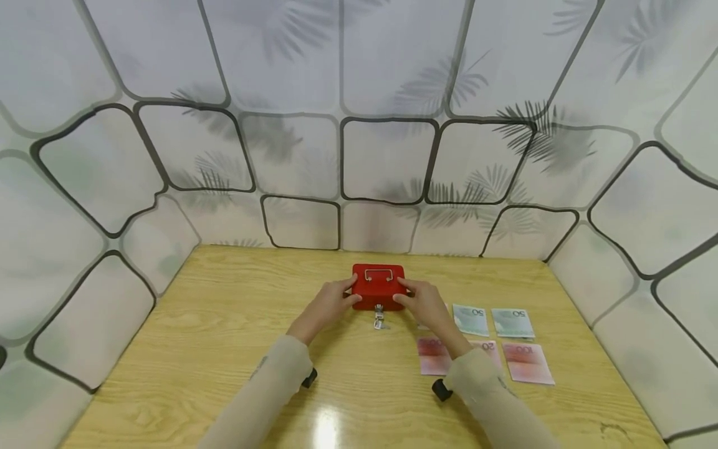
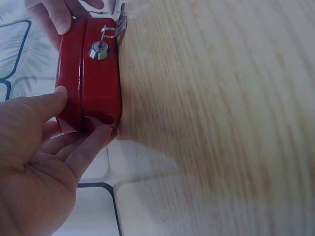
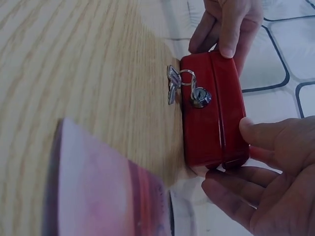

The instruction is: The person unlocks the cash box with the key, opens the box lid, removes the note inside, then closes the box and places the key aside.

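Note:
A small red metal cash box (image 1: pixel 378 288) stands on the wooden table with its lid down. A wire carry handle (image 1: pixel 378 272) lies on the lid. In the right wrist view a round silver lock (image 3: pixel 201 97) is on the front face, and a ring of keys (image 3: pixel 173 84) hangs from the key in it. My left hand (image 1: pixel 330 304) grips the box's left end, its thumb on the lid edge in the left wrist view. At the other end my right hand (image 1: pixel 424 303) holds the box between thumb and fingers.
Several banknotes lie in two rows to the right, green ones (image 1: pixel 513 323) at the back and pink ones (image 1: pixel 528 363) nearer me, some partly under my right forearm. Patterned cloth walls (image 1: pixel 381 162) enclose the wooden table (image 1: pixel 224 312) at the back and sides.

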{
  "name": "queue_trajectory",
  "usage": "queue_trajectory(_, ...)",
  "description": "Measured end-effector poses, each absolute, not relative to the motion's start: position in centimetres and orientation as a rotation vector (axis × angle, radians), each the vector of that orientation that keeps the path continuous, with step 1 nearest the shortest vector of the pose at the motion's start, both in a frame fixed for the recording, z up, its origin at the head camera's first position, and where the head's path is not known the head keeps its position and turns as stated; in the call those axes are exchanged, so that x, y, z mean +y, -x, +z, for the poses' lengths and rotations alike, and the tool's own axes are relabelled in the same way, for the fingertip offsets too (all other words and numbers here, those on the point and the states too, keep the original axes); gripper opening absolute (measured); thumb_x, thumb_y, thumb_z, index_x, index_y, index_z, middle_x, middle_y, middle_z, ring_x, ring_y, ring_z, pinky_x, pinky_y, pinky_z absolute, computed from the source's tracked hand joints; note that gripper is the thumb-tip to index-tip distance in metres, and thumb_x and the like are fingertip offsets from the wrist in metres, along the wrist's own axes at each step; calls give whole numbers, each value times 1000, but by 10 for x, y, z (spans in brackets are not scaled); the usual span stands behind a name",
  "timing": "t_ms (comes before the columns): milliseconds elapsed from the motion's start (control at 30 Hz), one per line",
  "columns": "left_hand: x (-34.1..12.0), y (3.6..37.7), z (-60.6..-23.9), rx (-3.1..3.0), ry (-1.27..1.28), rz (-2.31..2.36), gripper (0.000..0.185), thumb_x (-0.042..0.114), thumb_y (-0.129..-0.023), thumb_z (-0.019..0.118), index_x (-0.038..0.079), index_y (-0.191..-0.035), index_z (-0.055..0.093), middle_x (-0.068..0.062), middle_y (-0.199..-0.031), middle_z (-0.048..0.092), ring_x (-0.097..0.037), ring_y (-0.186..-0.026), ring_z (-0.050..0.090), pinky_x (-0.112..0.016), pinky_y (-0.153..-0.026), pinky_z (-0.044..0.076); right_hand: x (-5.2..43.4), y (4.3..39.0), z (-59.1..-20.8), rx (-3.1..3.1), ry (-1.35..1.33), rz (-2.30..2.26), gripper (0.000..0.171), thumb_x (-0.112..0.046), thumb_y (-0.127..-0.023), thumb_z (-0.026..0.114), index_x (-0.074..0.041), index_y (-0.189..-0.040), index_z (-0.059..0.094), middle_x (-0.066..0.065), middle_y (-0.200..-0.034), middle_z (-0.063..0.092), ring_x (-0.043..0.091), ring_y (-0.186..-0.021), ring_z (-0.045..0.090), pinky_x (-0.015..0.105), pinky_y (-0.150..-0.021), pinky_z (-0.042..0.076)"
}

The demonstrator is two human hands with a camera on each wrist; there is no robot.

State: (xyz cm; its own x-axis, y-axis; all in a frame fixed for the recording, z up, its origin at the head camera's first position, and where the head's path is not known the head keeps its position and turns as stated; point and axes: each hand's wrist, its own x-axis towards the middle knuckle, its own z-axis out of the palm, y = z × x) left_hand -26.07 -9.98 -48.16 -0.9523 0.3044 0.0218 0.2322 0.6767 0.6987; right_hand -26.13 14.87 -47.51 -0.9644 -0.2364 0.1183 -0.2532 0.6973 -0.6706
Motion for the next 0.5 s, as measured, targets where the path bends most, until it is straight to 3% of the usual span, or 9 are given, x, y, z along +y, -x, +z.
queue_trajectory(67, -100, 261, -480, 2783, -447, 1142, 66, 25, -102, 68, 5, -158, 40, -20, -156, 45, -22, -92, 60, -26, -64, 45, 146, 261, -472, -2878, -407, 1105, 51, -22, -97, 74, -2, -142, 61, 20, -97, 73, 13, -58, 39, 28, -57, 36)
queue_trajectory(100, -100, 261, -479, 2782, -441, 1141, 66, 25, -102, 68, 6, -158, 40, -20, -156, 44, -22, -92, 59, -25, -63, 44, 145, 261, -471, -2880, -402, 1094, 50, -22, -97, 74, -2, -142, 62, 20, -96, 73, 13, -57, 38, 28, -56, 36)
queue_trajectory(167, -100, 262, -479, 2779, -429, 1144, 66, 28, -102, 68, 7, -158, 40, -19, -156, 45, -20, -90, 57, -25, -62, 43, 144, 260, -468, -2882, -372, 1091, 50, -23, -97, 75, -3, -141, 63, 20, -101, 74, 14, -59, 43, 29, -58, 39)
queue_trajectory(300, -98, 264, -481, 2761, -398, 1176, 66, 35, -103, 65, 8, -158, 41, -21, -149, 53, -14, -68, 48, -25, -58, 42, 142, 257, -468, -2878, -322, 1071, 49, -22, -96, 76, -3, -140, 64, 19, -135, 65, 21, -81, 64, 37, -70, 51)
queue_trajectory(500, -97, 262, -484, 2767, -380, 1225, 63, 34, -104, 64, 7, -156, 42, -22, -138, 62, -10, -59, 41, -24, -56, 41, 133, 244, -477, -2762, -200, 1000, 47, -20, -94, 78, 4, -132, 65, 24, -116, 71, 32, -92, 70, 45, -74, 58)
